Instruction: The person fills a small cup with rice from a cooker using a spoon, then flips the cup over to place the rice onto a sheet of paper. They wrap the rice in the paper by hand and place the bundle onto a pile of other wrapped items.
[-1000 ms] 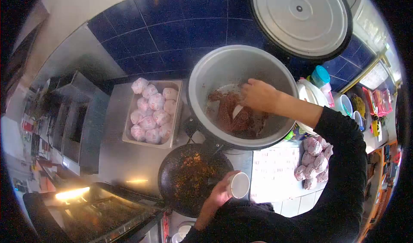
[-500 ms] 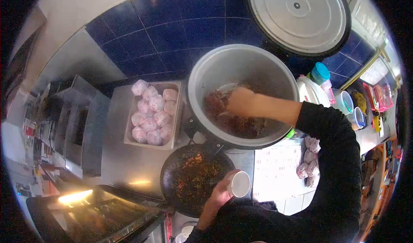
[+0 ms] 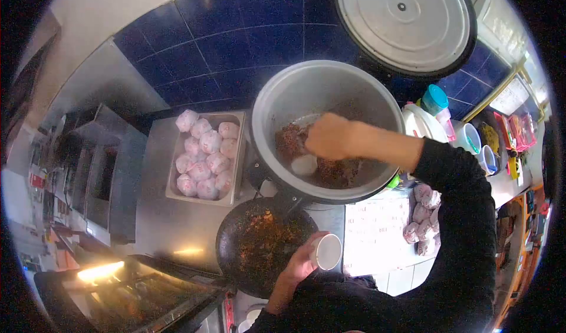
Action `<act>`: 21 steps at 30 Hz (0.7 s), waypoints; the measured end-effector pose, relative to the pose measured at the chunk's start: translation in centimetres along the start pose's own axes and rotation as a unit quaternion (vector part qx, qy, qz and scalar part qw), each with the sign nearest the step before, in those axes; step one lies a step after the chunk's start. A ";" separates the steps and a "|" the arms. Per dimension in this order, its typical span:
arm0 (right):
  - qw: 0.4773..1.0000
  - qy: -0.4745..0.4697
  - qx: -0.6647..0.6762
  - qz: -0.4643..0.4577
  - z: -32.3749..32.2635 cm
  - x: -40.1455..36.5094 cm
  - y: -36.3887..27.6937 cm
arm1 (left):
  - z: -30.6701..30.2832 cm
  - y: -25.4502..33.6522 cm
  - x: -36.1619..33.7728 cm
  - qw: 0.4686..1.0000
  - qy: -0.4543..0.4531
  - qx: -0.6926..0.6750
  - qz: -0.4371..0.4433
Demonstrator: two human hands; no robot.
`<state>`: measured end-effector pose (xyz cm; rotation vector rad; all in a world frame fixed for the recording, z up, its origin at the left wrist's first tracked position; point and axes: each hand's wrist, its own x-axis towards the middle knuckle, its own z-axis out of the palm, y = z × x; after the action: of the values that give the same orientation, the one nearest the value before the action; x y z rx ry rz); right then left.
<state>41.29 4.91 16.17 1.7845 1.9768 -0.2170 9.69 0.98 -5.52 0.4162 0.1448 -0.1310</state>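
My right hand (image 3: 330, 137) is closed inside the large grey pot (image 3: 273, 91), over dark reddish-brown grainy food (image 3: 339, 172). Just below its fingers shows a pale rounded scoop (image 3: 305, 165); the handle is hidden in my fist. My left hand (image 3: 300, 264) is wrapped round a white cup (image 3: 328, 252), its opening facing up and nothing visible in it. That cup is held in front of the pot, at the right edge of a black wok (image 3: 259, 244) with bits of browned food.
Left of the pot, a metal tray (image 3: 240, 156) holds several wrapped balls (image 3: 210, 141). Printed paper sheets (image 3: 377, 236) and more wrapped balls (image 3: 421, 230) lie at the right. A big round lid (image 3: 407, 26) stands behind. A lit glass display case (image 3: 130, 292) is at the lower left.
My right hand has lifted slightly within the pot, and the pale scoop now shows more clearly. The view has shifted slightly; my left hand still holds the cup.
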 end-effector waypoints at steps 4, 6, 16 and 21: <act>0.998 0.030 -0.015 0.052 0.4 0.9 0.8 | 0.3 0.0 0.0 1.000 0.016 -0.017 -0.005; 0.996 -0.043 -0.078 0.007 5.0 2.9 -0.8 | 0.6 0.0 -0.1 1.000 0.017 -0.014 -0.010; 0.999 -0.003 -0.037 0.025 0.5 1.7 -1.4 | -0.1 -0.1 0.4 0.999 0.020 -0.026 0.008; 0.996 0.026 -0.074 -0.040 2.3 2.4 0.9 | 0.4 0.6 0.3 1.000 0.023 0.016 0.009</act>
<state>42.53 6.23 13.29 1.6360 2.0449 -0.0488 10.14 1.37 -4.93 0.4529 0.1845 -0.1068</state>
